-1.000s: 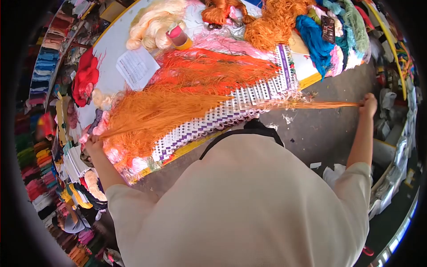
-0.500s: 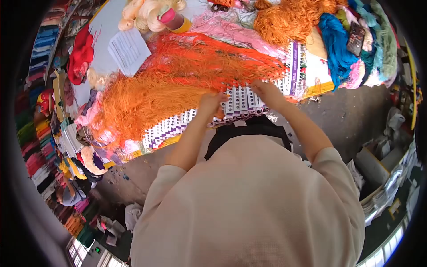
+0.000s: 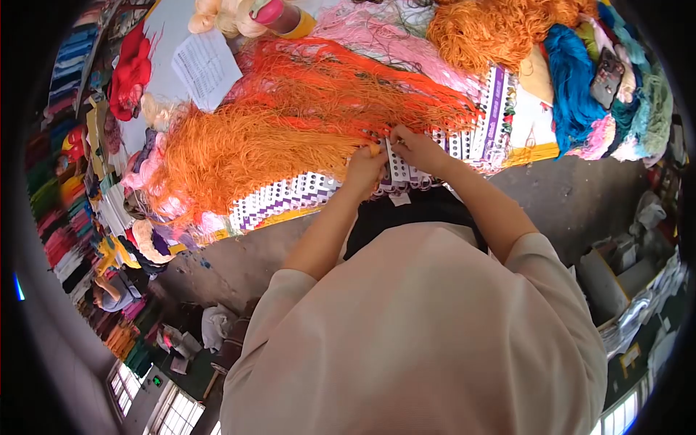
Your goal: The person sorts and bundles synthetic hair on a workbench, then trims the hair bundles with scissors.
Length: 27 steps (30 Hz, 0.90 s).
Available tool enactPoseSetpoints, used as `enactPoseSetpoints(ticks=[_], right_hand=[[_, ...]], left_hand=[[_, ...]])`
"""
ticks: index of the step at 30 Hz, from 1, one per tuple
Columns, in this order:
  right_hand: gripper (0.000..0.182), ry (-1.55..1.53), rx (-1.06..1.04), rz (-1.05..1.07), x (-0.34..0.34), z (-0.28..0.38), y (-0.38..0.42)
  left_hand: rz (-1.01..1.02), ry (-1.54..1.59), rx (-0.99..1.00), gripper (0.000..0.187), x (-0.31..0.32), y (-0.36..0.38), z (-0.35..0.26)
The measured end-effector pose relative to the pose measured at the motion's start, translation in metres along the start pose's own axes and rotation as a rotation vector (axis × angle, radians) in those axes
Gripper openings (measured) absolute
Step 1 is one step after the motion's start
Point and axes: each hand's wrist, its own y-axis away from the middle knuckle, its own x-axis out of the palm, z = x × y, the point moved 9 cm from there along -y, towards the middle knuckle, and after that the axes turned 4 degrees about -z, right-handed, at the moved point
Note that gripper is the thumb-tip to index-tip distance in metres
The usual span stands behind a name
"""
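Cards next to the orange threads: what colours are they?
The cards are white and purple with dark dots, best seen in the head view.

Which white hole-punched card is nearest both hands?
The long white card with dark holes between the left hand and right hand; the others lie to either side.

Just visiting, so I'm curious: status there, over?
Left hand and right hand at dotted white cards, grip unclear. Orange thread spread alongside. No visible obstruction.

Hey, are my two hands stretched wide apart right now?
No, the left hand and the right hand are close together at the row of white cards.
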Motion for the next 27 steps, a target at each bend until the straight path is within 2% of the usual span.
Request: enactPoseSetpoints(ticks=[2,7,9,11,12,14,15,19,23,26,27], right_hand=[[0.014,-0.070,0.105,0.099,0.005,-0.006,-0.001],[0.017,-0.114,0.113,0.083,0.008,-0.013,0.001],[0.017,-0.081,0.093,0.046,0.005,-0.009,0.005],[0.019,-0.076,0.057,-0.008,0.001,-0.005,0.008],[0.019,-0.081,0.055,-0.009,-0.001,-0.005,0.009],[0.023,-0.151,0.133,0.052,0.001,-0.011,0.011],[0.025,-0.208,0.096,0.045,0.001,-0.009,0.011],[0.025,-0.155,0.104,0.069,0.005,-0.012,0.010],[0.024,-0.127,0.058,0.053,0.006,-0.013,0.010],[0.025,-0.111,0.079,0.052,0.007,-0.013,0.010],[0.026,-0.100,0.101,0.052,0.007,-0.015,0.010]], left_hand=[[0.026,-0.029,0.026,0.014,0.003,-0.004,0.000],[0.062,-0.070,0.083,0.013,0.006,-0.009,-0.009],[0.013,-0.243,0.075,0.012,-0.006,-0.014,-0.004],[-0.104,-0.359,0.218,0.012,-0.039,-0.021,-0.011],[-0.112,-0.189,0.139,0.013,-0.050,-0.013,-0.015],[-0.080,-0.108,0.161,0.014,-0.065,-0.011,-0.016],[-0.046,-0.022,0.181,0.016,-0.067,-0.009,-0.018],[-0.013,0.047,0.151,0.014,-0.066,-0.012,-0.009],[-0.051,0.075,0.111,0.015,-0.061,-0.010,-0.011],[-0.146,-0.073,0.105,0.014,-0.053,-0.009,-0.011],[-0.135,-0.103,0.172,0.017,-0.047,-0.008,-0.015]])
